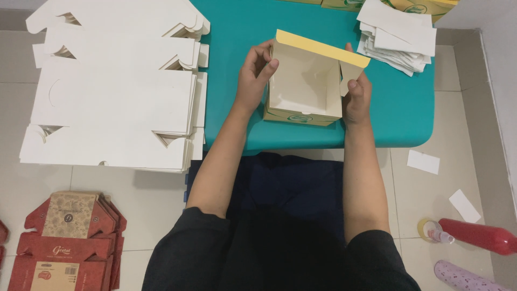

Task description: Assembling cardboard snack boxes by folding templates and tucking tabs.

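Dark fabric lap | both hands gripping matte cardboard box

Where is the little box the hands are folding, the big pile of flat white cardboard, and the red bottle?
Little box [301, 86], head view: on its white inside wall.
Pile of flat white cardboard [113, 102], head view: on the top sheet's middle.
Red bottle [476, 235], head view: on its red body, lying on the floor.

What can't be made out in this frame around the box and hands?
- Box: its outer sides are hidden in the head view by its own walls and both hands.
- Left hand: fingertips are tucked behind the box wall.
- Right hand: palm is turned away, against the box.
- Paper stack: its top is cut off by the upper edge.
- Red bottle: its end is cut off by the right edge.
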